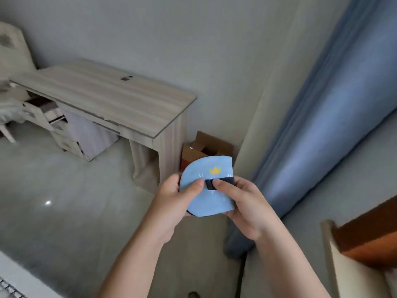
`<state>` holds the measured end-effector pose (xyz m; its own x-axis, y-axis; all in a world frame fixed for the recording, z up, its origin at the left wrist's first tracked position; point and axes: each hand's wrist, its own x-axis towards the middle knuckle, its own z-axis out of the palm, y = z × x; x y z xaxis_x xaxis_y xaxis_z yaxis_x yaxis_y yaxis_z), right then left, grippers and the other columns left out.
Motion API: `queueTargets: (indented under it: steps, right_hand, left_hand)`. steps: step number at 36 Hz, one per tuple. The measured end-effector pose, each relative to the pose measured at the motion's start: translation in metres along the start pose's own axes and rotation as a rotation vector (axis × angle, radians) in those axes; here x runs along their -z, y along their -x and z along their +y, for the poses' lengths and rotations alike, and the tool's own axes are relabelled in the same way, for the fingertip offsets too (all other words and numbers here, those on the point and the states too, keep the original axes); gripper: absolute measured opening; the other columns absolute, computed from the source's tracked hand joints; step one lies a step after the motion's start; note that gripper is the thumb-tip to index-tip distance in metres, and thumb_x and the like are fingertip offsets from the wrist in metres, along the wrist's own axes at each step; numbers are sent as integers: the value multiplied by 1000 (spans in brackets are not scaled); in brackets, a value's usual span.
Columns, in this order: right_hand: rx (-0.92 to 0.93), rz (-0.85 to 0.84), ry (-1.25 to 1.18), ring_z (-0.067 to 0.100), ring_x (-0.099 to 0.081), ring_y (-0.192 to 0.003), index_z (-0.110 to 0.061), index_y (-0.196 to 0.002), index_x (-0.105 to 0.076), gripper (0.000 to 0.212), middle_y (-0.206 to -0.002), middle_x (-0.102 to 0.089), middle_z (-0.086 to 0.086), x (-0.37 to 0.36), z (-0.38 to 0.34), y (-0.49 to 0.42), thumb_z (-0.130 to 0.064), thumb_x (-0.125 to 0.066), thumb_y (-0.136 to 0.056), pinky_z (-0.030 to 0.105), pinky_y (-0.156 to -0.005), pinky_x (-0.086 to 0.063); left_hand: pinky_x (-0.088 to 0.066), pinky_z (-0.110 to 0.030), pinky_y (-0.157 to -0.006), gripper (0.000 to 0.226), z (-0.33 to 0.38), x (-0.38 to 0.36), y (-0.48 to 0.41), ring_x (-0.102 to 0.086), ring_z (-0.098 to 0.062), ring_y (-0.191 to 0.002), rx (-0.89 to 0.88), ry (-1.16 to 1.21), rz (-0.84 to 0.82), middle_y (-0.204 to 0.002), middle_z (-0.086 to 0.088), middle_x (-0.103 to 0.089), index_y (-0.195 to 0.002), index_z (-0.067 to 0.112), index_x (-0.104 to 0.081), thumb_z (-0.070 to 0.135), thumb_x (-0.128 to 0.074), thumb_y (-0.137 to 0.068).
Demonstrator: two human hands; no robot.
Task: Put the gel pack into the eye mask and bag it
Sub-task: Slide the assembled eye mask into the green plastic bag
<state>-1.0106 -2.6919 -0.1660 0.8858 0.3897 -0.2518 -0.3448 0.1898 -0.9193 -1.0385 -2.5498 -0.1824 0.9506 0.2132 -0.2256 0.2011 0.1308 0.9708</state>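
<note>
Head camera shows the light-blue eye mask (206, 200), crown-printed, held in mid-air. At its 9 o'clock edge the left hand (171, 203) has a closed grip on it; at 3 o'clock the right hand (245, 209) grips it, thumb on the dark strap (223, 182). A cardboard box (206, 147) sits at 12 o'clock.

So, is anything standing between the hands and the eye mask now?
Nothing visible. The left hand and right hand both hold the mask, thumbs by its dark strap. No bag or gel pack is in view.
</note>
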Motion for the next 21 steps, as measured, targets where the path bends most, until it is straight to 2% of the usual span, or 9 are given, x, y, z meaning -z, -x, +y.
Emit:
queueTargets:
  steps: [4,8,11,15,18,21]
  right_hand:
    - [-12,-86,21,17,-70,-76,-9,-91,-70,14,-88,-74,7,13,-39,-66,-9,-57,-85,26,-60,-55]
    - [-45,-169,37,18,-70,-79,-5,-98,-68,19,-92,-73,9,12,-53,-120,-12,-60,-82,27,-61,-55]
    - [-78,-233,36,19,-70,-80,-5,-98,-68,31,-93,-73,10,5,-52,-144,-20,-65,-71,27,-62,-55]
    - [-134,-305,41,19,-70,-80,-6,-97,-68,30,-92,-73,9,-12,-45,-170,-19,-65,-70,29,-66,-57]
    - [-170,-343,73,21,-68,-83,-1,-104,-65,35,-96,-72,12,-31,-37,-184,-16,-64,-73,31,-71,-55]
    - [-213,-397,79,22,-68,-80,-1,-100,-66,33,-93,-71,13,-52,-25,-192,-15,-65,-71,30,-69,-55]
  left_hand:
    - [-58,-37,-69,11,28,-12,-59,-68,-13,-80,-36,6,68,-88,1,-71,-92,18,-63,26,-63,-84]
    - [-54,-30,-56,16,39,-7,-100,-67,-11,-71,-74,15,161,-82,2,-69,-93,13,-62,26,-63,-84]
    - [-55,-38,-63,13,39,5,-114,-67,-16,-74,-74,44,196,-82,0,-71,-91,14,-64,24,-64,-83]
    - [-58,-37,-64,5,34,24,-121,-69,-10,-69,-64,92,276,-74,7,-72,-82,20,-66,24,-64,-82]
    - [-59,-35,-61,13,29,42,-120,-69,-11,-69,-33,140,368,-79,2,-71,-87,13,-64,25,-65,-82]
    - [-57,-30,-58,18,24,61,-112,-70,-12,-74,2,173,434,-89,-3,-71,-94,12,-64,26,-65,-82]
